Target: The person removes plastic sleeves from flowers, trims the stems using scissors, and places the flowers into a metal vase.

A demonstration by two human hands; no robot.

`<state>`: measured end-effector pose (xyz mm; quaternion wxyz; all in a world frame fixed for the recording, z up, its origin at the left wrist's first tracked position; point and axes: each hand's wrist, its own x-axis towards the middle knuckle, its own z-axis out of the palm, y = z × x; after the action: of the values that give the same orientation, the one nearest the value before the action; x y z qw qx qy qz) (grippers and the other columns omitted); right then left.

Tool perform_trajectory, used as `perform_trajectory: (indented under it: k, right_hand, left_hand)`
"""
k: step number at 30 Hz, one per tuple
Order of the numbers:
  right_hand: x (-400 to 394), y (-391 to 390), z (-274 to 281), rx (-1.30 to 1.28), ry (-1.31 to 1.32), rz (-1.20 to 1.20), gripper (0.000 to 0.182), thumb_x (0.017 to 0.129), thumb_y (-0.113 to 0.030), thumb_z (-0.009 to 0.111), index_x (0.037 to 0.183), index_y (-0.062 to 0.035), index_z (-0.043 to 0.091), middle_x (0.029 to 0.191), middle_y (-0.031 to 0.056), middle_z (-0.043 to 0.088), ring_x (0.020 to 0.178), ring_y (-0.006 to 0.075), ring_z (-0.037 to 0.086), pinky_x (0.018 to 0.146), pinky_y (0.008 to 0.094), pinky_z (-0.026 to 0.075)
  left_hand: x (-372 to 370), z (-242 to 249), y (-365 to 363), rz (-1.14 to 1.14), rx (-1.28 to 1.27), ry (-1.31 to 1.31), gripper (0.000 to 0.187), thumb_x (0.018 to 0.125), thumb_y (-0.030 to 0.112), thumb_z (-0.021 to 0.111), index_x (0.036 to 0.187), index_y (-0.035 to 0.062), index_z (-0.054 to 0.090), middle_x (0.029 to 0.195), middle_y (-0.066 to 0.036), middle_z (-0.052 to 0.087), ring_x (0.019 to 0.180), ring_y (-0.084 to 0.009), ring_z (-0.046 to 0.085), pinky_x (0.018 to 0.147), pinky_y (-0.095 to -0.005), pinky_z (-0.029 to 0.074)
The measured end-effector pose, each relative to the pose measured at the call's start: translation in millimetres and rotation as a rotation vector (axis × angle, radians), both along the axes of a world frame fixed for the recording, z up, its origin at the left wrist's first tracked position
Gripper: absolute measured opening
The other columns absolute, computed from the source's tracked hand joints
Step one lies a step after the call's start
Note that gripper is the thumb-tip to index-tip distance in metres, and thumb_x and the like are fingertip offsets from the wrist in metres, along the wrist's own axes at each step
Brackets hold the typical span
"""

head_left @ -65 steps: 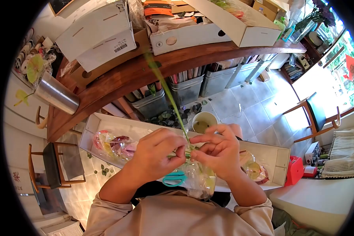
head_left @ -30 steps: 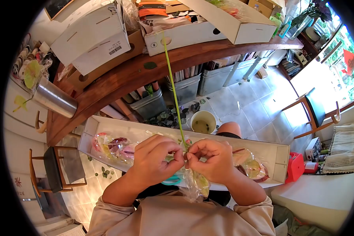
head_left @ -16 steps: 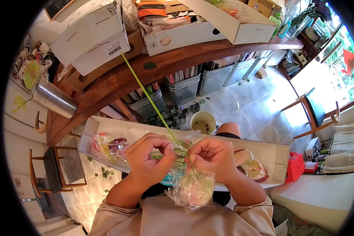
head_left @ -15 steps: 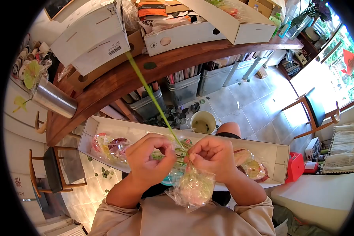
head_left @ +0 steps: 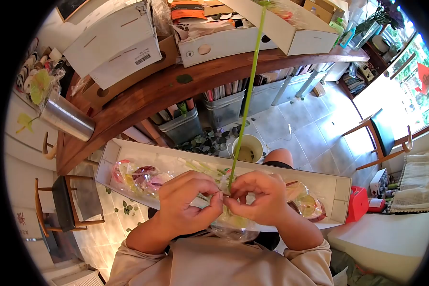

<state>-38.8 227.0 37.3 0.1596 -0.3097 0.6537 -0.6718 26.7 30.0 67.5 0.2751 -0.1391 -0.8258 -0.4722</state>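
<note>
A long green flower stem rises away from me between my hands. Below my fingers hangs its head, bagged in a clear plastic wrapper and mostly hidden by my hands. My left hand is closed in a pinch at the neck of the wrapper, its fingertips meeting those of the other hand. My right hand is closed at the stem's lower end, where the wrapper gathers. Under both hands lies a long white cardboard box, with wrapped flowers at its left and right ends.
A curved wooden counter carries open cartons and a metal vase. Beneath it stand grey metal bins. A bucket sits on the tiled floor near scattered leaves. Chairs stand left and right.
The stem has swung from leaning left to nearly upright, leaning right. My left hand has moved right to meet my right hand, and the wrapped head now shows less beneath them.
</note>
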Motion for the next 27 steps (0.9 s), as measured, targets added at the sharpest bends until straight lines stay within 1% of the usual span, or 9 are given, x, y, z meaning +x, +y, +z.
perform_trajectory:
  k: [3, 6, 9, 12, 15, 18, 21, 24, 27]
  right_hand:
    - [0, 0, 1, -0.005, 0.148, -0.060, 0.023, 0.078, 0.008, 0.084, 0.096, 0.0062, 0.070, 0.083, 0.0102, 0.075, 0.073, 0.0104, 0.071, 0.065, 0.0242, 0.057]
    - [1, 1, -2, 0.002, 0.076, -0.060, 0.013, 0.083, 0.009, 0.081, 0.093, 0.0082, 0.072, 0.087, 0.0125, 0.076, 0.076, 0.0135, 0.073, 0.068, 0.0258, 0.059]
    - [3, 1, -7, -0.108, -0.130, -0.020, 0.007, 0.089, 0.010, 0.076, 0.095, 0.0105, 0.071, 0.090, 0.0150, 0.076, 0.080, 0.0173, 0.075, 0.070, 0.0278, 0.060]
    - [3, 2, -6, -0.087, -0.106, -0.023, 0.004, 0.092, 0.012, 0.072, 0.096, 0.0123, 0.070, 0.093, 0.0167, 0.076, 0.083, 0.0205, 0.076, 0.072, 0.0289, 0.061]
    - [5, 2, -1, -0.080, -0.144, -0.018, 0.004, 0.094, 0.011, 0.070, 0.098, 0.0125, 0.069, 0.094, 0.0173, 0.076, 0.083, 0.0201, 0.075, 0.074, 0.0297, 0.061]
    - [3, 2, -2, -0.122, -0.223, 0.035, 0.007, 0.097, 0.007, 0.068, 0.103, 0.0120, 0.066, 0.096, 0.0185, 0.075, 0.085, 0.0202, 0.074, 0.076, 0.0316, 0.061]
    - [3, 2, -4, -0.219, -0.344, 0.063, 0.007, 0.099, 0.004, 0.067, 0.103, 0.0102, 0.064, 0.098, 0.0193, 0.075, 0.087, 0.0204, 0.073, 0.078, 0.0328, 0.061]
    - [-1, 3, -12, -0.230, -0.427, 0.176, 0.016, 0.099, 0.005, 0.068, 0.111, 0.0071, 0.059, 0.099, 0.0203, 0.075, 0.088, 0.0220, 0.074, 0.077, 0.0328, 0.060]
    - [1, 6, -8, -0.269, -0.588, 0.251, 0.028, 0.098, 0.006, 0.068, 0.120, 0.0031, 0.052, 0.098, 0.0213, 0.075, 0.088, 0.0240, 0.075, 0.077, 0.0321, 0.059]
  left_hand:
    - [1, 1, 0, -0.002, 0.010, -0.009, 0.017, 0.072, -0.006, 0.076, 0.084, 0.0005, 0.067, 0.080, -0.012, 0.069, 0.067, -0.0222, 0.067, 0.062, -0.0306, 0.054]
    - [2, 1, 0, -0.003, 0.005, -0.007, 0.017, 0.072, -0.006, 0.075, 0.085, 0.0001, 0.067, 0.081, -0.012, 0.069, 0.067, -0.0220, 0.066, 0.062, -0.0299, 0.054]
    - [0, 0, 0, -0.007, -0.014, 0.021, 0.017, 0.073, -0.007, 0.074, 0.086, -0.0004, 0.066, 0.082, -0.012, 0.068, 0.067, -0.0219, 0.065, 0.061, -0.0297, 0.053]
    - [-1, -3, 0, 0.028, -0.027, 0.029, 0.015, 0.075, -0.007, 0.074, 0.086, -0.0004, 0.066, 0.081, -0.012, 0.068, 0.067, -0.0212, 0.065, 0.060, -0.0300, 0.053]
    - [-1, -5, 1, 0.050, 0.042, -0.028, 0.013, 0.078, -0.006, 0.074, 0.087, -0.0005, 0.065, 0.080, -0.012, 0.067, 0.067, -0.0192, 0.064, 0.060, -0.0291, 0.052]
    - [1, -14, -1, 0.020, 0.170, -0.125, 0.008, 0.084, -0.007, 0.068, 0.089, -0.0021, 0.064, 0.086, -0.012, 0.069, 0.072, -0.0153, 0.063, 0.065, -0.0269, 0.050]
    - [1, -23, -5, -0.024, 0.396, -0.339, 0.004, 0.091, -0.002, 0.066, 0.089, -0.0013, 0.063, 0.087, -0.009, 0.069, 0.075, -0.0131, 0.063, 0.067, -0.0264, 0.050]
    - [-5, -27, -4, -0.113, 0.730, -0.539, 0.004, 0.096, 0.001, 0.068, 0.094, -0.0007, 0.065, 0.084, -0.003, 0.067, 0.073, -0.0075, 0.061, 0.067, -0.0239, 0.051]
    - [-20, -37, -5, 0.006, 0.723, -0.369, 0.005, 0.099, 0.003, 0.067, 0.098, -0.0006, 0.065, 0.084, -0.002, 0.067, 0.074, -0.0069, 0.061, 0.068, -0.0227, 0.051]
